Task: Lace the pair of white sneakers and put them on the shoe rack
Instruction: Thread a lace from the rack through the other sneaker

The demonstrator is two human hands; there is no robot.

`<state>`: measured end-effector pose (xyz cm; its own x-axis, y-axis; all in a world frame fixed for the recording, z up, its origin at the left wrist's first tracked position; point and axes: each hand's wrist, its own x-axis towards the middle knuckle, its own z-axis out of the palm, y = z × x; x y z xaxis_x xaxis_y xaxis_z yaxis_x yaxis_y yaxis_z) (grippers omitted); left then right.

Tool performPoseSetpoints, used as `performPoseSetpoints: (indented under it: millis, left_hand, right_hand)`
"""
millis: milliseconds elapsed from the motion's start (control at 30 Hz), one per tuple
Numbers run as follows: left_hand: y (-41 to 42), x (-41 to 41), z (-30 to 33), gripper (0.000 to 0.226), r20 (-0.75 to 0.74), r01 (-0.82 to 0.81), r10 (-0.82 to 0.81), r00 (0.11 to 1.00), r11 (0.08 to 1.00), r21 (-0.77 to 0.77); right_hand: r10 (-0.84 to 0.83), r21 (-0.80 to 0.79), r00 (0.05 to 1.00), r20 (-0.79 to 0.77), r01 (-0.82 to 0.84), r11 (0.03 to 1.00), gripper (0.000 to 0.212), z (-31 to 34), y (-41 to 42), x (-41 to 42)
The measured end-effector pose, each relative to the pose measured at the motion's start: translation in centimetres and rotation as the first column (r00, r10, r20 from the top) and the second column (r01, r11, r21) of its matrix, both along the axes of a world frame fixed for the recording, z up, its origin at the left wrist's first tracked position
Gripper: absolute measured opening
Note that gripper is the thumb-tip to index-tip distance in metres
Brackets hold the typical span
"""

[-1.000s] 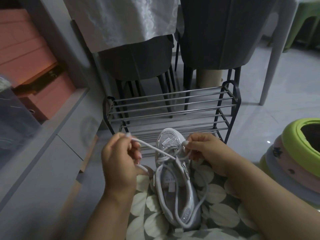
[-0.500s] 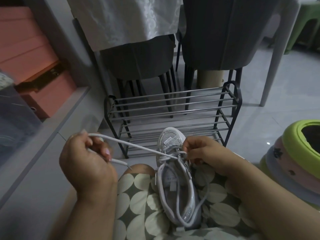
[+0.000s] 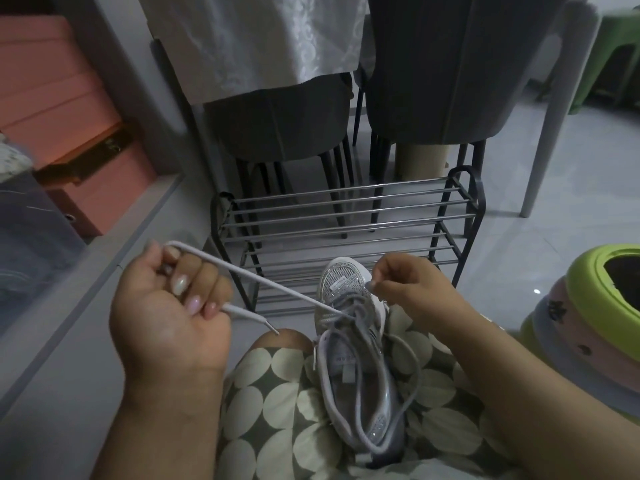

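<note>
One white sneaker [image 3: 349, 368] lies on my lap, toe pointing away toward the shoe rack [image 3: 346, 216]. My left hand [image 3: 169, 306] grips the white lace [image 3: 277, 282], which runs taut from my fist to the shoe's eyelets; its tip sticks out below my fingers. My right hand [image 3: 405, 285] pinches the lace or upper at the shoe's right eyelets near the toe. A loose loop of lace hangs over the shoe's right side. The second sneaker is out of sight.
The black metal rack stands on the floor just ahead, its bars bare. Behind it are dark chairs [image 3: 284, 126] and a white tablecloth [image 3: 256, 39]. A grey cabinet [image 3: 62, 299] runs along the left. Stacked green and pink plastic stools [image 3: 588, 323] sit at right.
My left hand has pulled the lace out to the left and drawn it taut, then eased slightly back toward the middle. My right hand stays at the eyelets.
</note>
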<state>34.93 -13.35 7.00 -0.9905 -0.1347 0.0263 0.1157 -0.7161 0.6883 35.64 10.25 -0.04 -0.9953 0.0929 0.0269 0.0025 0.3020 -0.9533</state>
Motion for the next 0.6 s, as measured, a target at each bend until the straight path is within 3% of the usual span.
performPoseSetpoints:
  millis: [100,267,400,533,600]
  left_hand:
    - [1.3,0.2,-0.2,0.034,-0.054,0.081,-0.082,0.995,0.996,-0.024]
    - [3.0,0.3,-1.0,0.032,-0.049,0.152,-0.153,0.987,0.988,-0.030]
    - [3.3,0.1,-1.3,0.033,-0.057,0.147,-0.150,0.987,0.988,-0.045]
    - [3.0,-0.4,-2.0,0.027,-0.032,0.149,-0.150,0.988,0.988,-0.029]
    - [2.8,-0.5,-2.6,0.025,0.051,0.214,-0.211,0.976,0.975,-0.057]
  right_hand:
    - [0.097,0.005,0.995,-0.030,-0.097,0.995,0.016,1.4,-1.4,0.5]
    - [0.416,0.184,0.909,-0.013,-0.407,0.895,0.019,3.3,-5.0,1.7]
    - [0.486,0.412,0.871,-0.075,-0.417,0.810,0.015,2.7,-6.0,1.6]
    - [0.429,0.387,0.899,-0.084,-0.367,0.846,0.021,2.7,-5.9,1.3]
    - [0.351,0.361,0.933,-0.083,-0.300,0.883,0.020,2.9,-5.5,0.9]
